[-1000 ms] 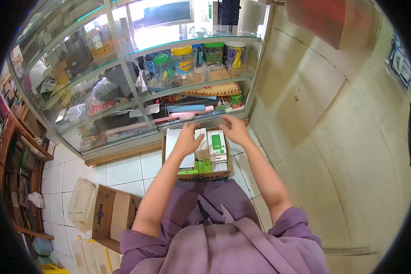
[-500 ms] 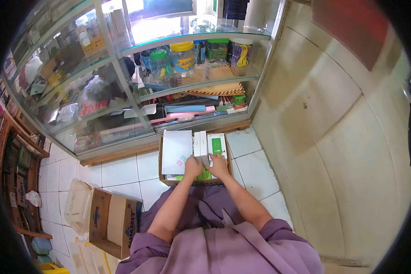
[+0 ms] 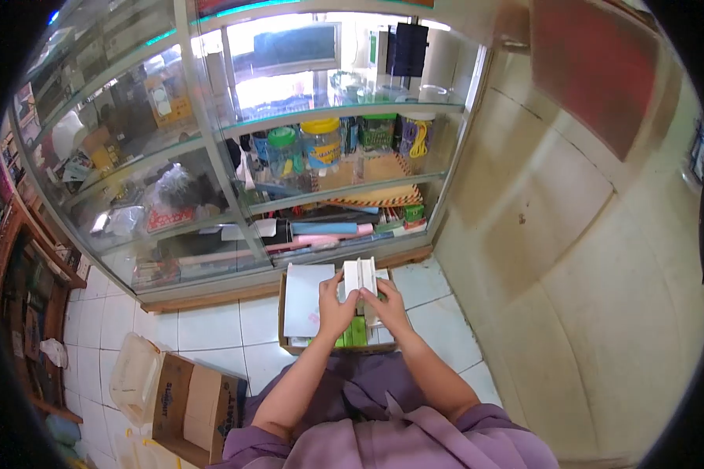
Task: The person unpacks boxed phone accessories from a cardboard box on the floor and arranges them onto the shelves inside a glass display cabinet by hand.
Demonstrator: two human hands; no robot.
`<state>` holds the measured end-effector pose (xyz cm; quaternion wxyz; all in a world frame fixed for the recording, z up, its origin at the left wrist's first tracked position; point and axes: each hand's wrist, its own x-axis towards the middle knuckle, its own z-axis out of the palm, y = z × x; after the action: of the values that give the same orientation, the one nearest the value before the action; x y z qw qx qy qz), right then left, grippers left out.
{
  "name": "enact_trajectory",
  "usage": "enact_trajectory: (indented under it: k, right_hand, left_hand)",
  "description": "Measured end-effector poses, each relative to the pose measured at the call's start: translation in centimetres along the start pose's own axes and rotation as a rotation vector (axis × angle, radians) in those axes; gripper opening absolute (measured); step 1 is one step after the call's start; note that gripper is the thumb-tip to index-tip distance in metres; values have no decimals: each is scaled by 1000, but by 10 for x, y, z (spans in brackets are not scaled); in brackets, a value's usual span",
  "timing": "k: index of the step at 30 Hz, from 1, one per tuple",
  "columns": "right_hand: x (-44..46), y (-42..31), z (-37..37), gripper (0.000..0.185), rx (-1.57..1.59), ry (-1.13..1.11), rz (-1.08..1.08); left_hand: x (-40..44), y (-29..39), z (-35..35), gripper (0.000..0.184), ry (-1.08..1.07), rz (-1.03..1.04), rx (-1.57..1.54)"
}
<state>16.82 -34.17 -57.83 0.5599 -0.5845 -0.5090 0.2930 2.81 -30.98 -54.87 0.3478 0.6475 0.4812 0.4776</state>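
Just below the middle of the frame, the left hand [image 3: 336, 310] and right hand [image 3: 388, 306] grip slim white boxes [image 3: 360, 275] from either side, thumbs nearly meeting at the near end. The forearms converge from the lower edge. The boxes are over a packed carton [image 3: 281, 324], its far edge near the cabinet's wooden base [image 3: 211, 298]. Floor tiles [image 3: 426, 291] extend right toward the wall [image 3: 540, 328] and left.

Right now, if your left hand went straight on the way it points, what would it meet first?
The white boxes, which the left hand touches. Past them, the glass cabinet's lower front seems next in line, though depth is hard to judge here.
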Motion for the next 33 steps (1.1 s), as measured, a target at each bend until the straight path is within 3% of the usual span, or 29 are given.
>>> enact_trajectory:
  k: [2,3,4,6,7,8,10,12,14,15,16,19,24,26,28,30,32,33]
  right_hand:
    - [15,-25,-14,40,177,-40,-121]
    - [23,-48,-26,58,197,-142,-124]
    - [29,-78,-32,58,198,-137,-145]
    - [49,-135,-45,84,225,-80,-456]
    - [70,-152,-53,89,140,-91,-579]
    - [92,-169,-62,95,54,-100,-699]
    - [133,-201,-74,93,27,-103,-730]
    - [178,-231,-84,86,22,-106,-762]
    - [218,-253,-94,74,4,-127,-777]
    - [234,-261,-92,68,11,-84,-818]
    - [253,-265,-93,68,8,-77,-845]
    - [299,-268,-91,65,-59,-43,-742]
    - [388,-252,-89,68,-129,3,-866]
    - [409,-251,-89,73,-334,-58,-703]
    - [438,-240,-88,74,-353,-86,-680]
    - [470,-234,-88,75,-372,-113,-660]
    - [503,-231,-90,72,-543,-129,-455]
    - [513,-232,-93,61,-506,-147,-519]
  left_hand:
    - [11,39,-12,66,-44,51,-60]
    - [20,54,-13,70,-39,196,-109]
    - [29,71,-17,75,-37,340,-157]
    - [53,127,-33,84,-128,485,-268]
    - [67,144,-34,88,-60,651,-153]
    - [82,170,-35,90,-44,686,-131]
    - [120,204,-38,92,58,844,-5]
    - [161,229,-38,94,12,775,-50]
    - [204,242,-32,98,57,863,-58]
    - [222,248,-32,98,-38,759,-79]
    - [240,254,-30,98,-131,652,-100]
    - [299,253,-17,99,-119,636,-29]
    - [385,247,1,92,-94,621,56]
    - [425,235,10,90,-101,686,57]
    - [459,228,15,87,-134,631,250]
    - [481,214,23,96,-155,669,368]
    - [495,204,33,108,-257,495,426]
    - [506,204,39,115,-253,496,506]
